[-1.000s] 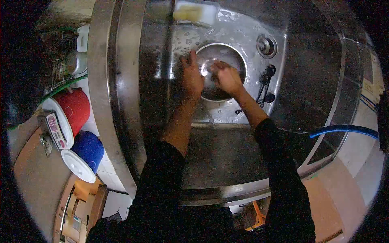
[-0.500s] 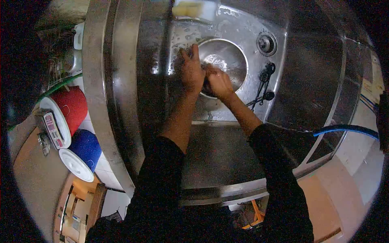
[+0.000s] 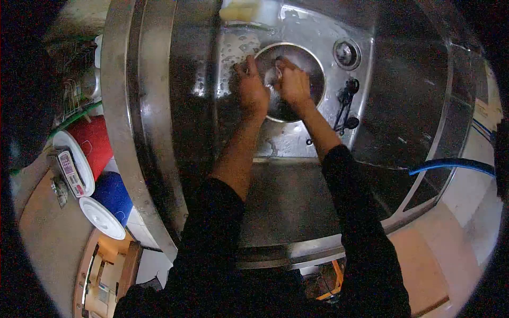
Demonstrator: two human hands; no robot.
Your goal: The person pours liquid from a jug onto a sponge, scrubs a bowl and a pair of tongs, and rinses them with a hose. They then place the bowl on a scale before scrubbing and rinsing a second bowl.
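In the head view a round metal bowl [image 3: 321, 87] sits in the wet metal sink [image 3: 286, 151]. At the bowl's left rim is my left hand [image 3: 253, 95], some fingers stretched along the outside and the grip on the rim partly hidden. My right hand [image 3: 295, 86] is over the inside of the bowl with its fingers curled closed. What those fingers hold, if anything, is too small and blurred to name. Right of the bowl lie black measuring spoons [image 3: 344, 108], below the round drain [image 3: 346, 54].
A pale container with something yellow [image 3: 241, 11] stands at the sink's upper left. A blue hose [image 3: 450, 163] hangs over the right edge. To the left are a red bucket [image 3: 95, 140], a blue bucket [image 3: 114, 193], a scale [image 3: 71, 172] and a wire rack [image 3: 74, 95].
My right hand has moved up and slightly right inside the bowl, away from my left hand. My left hand stays at the rim. The whole view has shifted slightly.
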